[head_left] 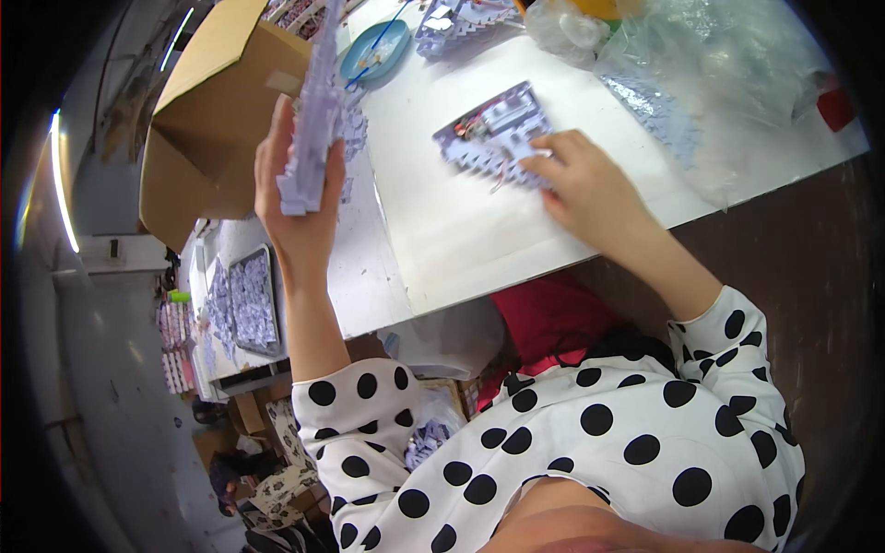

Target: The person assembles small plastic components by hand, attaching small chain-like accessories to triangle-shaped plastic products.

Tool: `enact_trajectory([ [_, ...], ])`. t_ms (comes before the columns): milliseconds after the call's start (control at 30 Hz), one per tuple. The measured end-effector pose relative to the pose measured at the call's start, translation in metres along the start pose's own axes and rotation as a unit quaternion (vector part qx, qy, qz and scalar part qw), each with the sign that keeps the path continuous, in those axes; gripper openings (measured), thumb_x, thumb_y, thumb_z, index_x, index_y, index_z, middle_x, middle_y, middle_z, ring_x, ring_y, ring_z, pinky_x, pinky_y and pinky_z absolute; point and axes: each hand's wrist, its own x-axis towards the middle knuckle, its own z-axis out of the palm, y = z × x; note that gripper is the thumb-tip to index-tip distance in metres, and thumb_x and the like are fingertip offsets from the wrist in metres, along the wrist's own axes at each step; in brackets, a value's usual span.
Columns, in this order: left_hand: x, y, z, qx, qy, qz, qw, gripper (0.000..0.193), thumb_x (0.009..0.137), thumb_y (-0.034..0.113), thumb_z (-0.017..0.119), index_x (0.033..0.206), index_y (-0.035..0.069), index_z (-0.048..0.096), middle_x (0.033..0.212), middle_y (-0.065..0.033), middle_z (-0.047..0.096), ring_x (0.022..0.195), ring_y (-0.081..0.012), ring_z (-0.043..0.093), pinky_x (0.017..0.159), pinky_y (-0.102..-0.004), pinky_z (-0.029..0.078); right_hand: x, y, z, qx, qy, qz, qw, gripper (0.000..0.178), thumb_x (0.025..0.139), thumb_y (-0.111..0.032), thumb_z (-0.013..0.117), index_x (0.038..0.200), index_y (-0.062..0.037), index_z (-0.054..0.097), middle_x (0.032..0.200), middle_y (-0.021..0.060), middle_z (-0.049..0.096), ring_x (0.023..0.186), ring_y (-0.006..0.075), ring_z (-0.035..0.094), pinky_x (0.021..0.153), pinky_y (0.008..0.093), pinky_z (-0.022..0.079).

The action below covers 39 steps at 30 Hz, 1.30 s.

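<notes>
My left hand (297, 226) is wrapped round a thick stack of pale lavender cards (316, 120), held up on edge above the left side of the white table (442, 240). Fingers show on one side of that stack and the thumb on the other. Flat on the table lies a second batch of printed lavender cards (493, 129), fanned so that their edges make a stepped row. The thumb and fingers of my right hand (590, 189) close on the right end of this batch. How many cards they pinch is hidden.
An open cardboard box (207, 115) stands at the left. A blue dish (392, 46) and more cards (461, 23) are at the far side. Clear plastic bags (719, 74) cover the far right. A dark-rimmed tray (275, 304) of lavender pieces sits beyond my left forearm.
</notes>
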Motion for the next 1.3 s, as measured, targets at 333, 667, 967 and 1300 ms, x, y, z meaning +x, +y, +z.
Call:
enact_trajectory([
  [333,-0.126,-0.022,-0.024,0.086,-0.277,0.213,0.933,0.048,0.084,0.01,0.067,0.129,0.027,0.068,0.127,-0.006,0.066,0.117,-0.0244,0.063,0.113,-0.0464,0.046,0.033,0.028,-0.031,-0.132,0.045,-0.07,0.988,0.03,0.08,0.002,0.068,0.108,-0.007,0.071,0.113,0.0101,0.066,0.104,0.0293,0.064,0.088,0.0406,0.053],
  [667,-0.15,-0.036,-0.045,0.137,-0.151,-0.001,0.979,0.064,0.08,-0.012,0.064,0.136,0.019,0.063,0.132,-0.0097,0.063,0.118,-0.0261,0.062,0.103,-0.0392,0.051,0.018,-0.072,0.028,0.14,-0.071,-0.16,0.975,0.02,0.075,-0.007,0.077,0.095,-0.0071,0.071,0.097,0.0034,0.069,0.098,0.0244,0.064,0.084,0.0372,0.053],
  [967,-0.132,0.015,-0.048,0.037,-0.166,-0.172,0.97,0.014,0.083,0.005,0.077,0.096,0.004,0.074,0.091,-0.0077,0.069,0.084,-0.0218,0.068,0.074,-0.031,0.054,0.011,-0.109,0.055,0.091,-0.092,-0.087,0.988,0.026,0.075,-0.018,0.081,0.098,-0.0094,0.072,0.098,0.0028,0.067,0.092,0.022,0.061,0.075,0.0347,0.052],
  [1300,-0.138,0.015,-0.036,0.046,-0.134,-0.187,0.972,0.014,0.086,0.005,0.074,0.1,0.005,0.075,0.093,-0.0075,0.068,0.085,-0.0209,0.066,0.073,-0.0317,0.053,0.039,-0.093,0.063,0.354,-0.036,0.16,0.921,0.016,0.093,-0.017,0.07,0.098,-0.0011,0.071,0.083,0.005,0.071,0.073,0.0103,0.064,0.064,0.0258,0.048],
])
